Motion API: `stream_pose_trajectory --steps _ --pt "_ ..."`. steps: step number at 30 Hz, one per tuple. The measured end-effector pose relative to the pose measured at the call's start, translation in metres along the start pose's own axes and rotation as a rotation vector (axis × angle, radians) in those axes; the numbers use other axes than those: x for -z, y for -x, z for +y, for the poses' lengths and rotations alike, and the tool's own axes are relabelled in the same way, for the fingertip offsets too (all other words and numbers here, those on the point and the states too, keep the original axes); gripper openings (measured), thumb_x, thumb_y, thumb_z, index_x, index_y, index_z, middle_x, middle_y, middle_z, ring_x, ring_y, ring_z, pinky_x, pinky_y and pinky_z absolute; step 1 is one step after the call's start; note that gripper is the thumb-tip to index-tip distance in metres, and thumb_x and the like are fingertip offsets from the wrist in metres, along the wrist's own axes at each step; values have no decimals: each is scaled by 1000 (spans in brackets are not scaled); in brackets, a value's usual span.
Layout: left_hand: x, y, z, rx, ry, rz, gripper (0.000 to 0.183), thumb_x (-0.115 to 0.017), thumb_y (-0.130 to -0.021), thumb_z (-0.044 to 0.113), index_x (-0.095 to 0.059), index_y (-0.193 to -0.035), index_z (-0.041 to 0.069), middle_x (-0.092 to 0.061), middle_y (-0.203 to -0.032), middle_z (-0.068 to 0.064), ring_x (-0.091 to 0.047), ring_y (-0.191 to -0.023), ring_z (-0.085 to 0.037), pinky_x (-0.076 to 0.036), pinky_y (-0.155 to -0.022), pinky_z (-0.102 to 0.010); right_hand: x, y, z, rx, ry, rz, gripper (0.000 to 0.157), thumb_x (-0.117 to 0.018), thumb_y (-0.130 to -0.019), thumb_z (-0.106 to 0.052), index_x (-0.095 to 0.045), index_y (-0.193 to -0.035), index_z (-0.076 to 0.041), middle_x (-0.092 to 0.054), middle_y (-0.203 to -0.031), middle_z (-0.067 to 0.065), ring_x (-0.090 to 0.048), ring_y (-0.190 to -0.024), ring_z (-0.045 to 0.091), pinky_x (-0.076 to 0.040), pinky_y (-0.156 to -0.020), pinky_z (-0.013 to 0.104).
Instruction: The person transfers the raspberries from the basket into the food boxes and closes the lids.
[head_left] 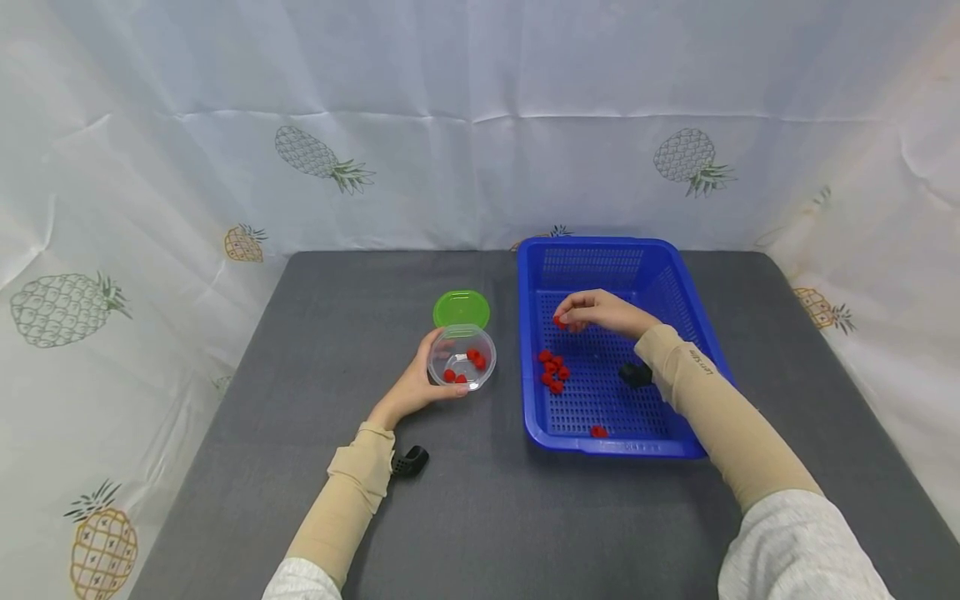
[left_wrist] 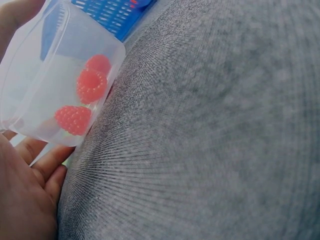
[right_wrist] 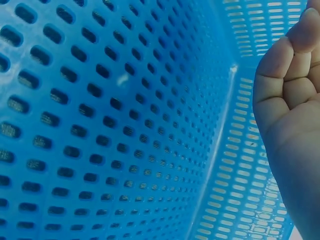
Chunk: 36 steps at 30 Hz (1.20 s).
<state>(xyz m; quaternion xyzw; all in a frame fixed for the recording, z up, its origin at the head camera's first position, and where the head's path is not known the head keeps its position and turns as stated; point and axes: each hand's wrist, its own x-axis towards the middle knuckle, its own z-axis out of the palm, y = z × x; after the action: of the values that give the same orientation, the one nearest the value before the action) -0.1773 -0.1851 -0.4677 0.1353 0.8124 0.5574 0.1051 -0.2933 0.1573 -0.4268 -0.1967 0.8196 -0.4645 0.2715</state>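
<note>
A clear plastic tub stands on the dark table, and my left hand grips it from the left, thumb at the near side. Several red raspberries lie in its bottom. Over the blue basket, my right hand pinches one raspberry between thumb and fingertips. More raspberries sit in a cluster at the basket's left side, and a single raspberry lies by its near wall. In the right wrist view, the right hand has curled fingers; the held raspberry is hidden there.
A green lid lies flat just behind the tub. The basket's raised rim stands between the tub and the right side of the table. A white pineapple-print cloth hangs behind the table and at both sides.
</note>
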Motion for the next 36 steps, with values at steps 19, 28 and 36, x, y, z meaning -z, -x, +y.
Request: stream_pose_trajectory --steps 19,28,36 --pt "-2 -14 -40 -18 -3 28 101 -81 -71 23 -13 -147 28 -38 -145 -6 -37 -133 -27 -27 -109 -53 5 4 -18 19 -65 67 33 -61 -90 -32 -63 -109 -5 -66 -97 5 -56 -91 33 -43 -89 48" --pt "-2 -14 -40 -30 -1 35 103 -82 -69 26 -14 -147 27 -40 -144 -5 -38 -131 -27 -28 -108 -52 3 1 -36 60 -71 56 33 -61 -89 -34 -65 -107 -7 -65 -94 1 -57 -84 21 -45 -85 41" --pt "-2 -16 -42 -38 4 29 102 -82 -70 24 -14 -147 26 -39 -144 -6 -39 -131 -28 -29 -107 -52 -4 -7 -55 103 -89 36 40 -62 -89 -36 -63 -111 -3 -65 -94 4 -55 -83 21 -46 -80 33"
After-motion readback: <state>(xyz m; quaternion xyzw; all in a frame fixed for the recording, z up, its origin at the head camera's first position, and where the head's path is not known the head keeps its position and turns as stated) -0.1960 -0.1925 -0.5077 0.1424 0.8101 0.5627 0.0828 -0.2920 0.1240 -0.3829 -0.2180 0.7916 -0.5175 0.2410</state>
